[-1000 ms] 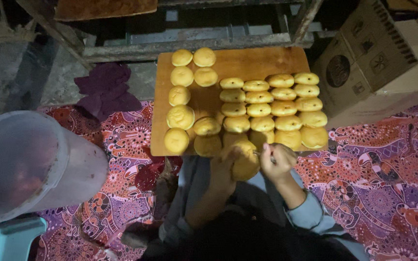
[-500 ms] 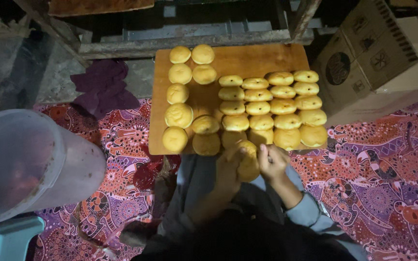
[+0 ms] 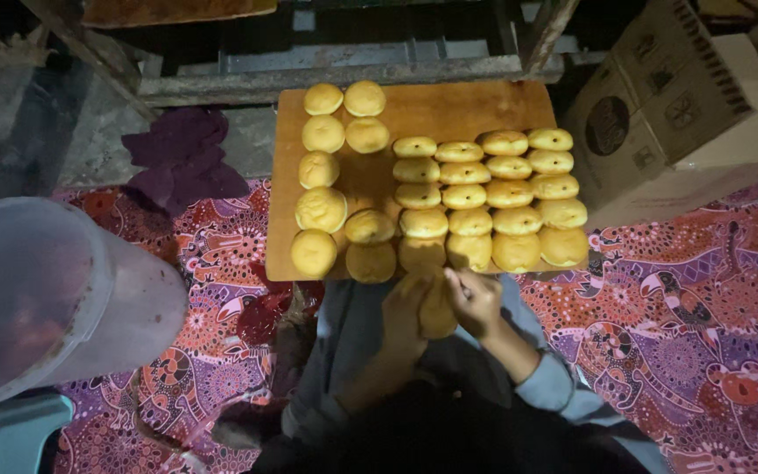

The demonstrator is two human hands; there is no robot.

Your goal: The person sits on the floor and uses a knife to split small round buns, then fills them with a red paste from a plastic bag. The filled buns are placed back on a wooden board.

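Head view, left to right: a big translucent plastic tub lies on its side on the patterned mat. Next comes the wooden board with rows of yellow buns. Below its near edge, the left hand and right hand pinch one bun between them, closer to the body than a second ago. Far right stands a tan cardboard box with a dark round label.

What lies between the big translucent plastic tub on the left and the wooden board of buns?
In the head view, only patterned red cloth lies between the tub and the board; that stretch is otherwise bare.
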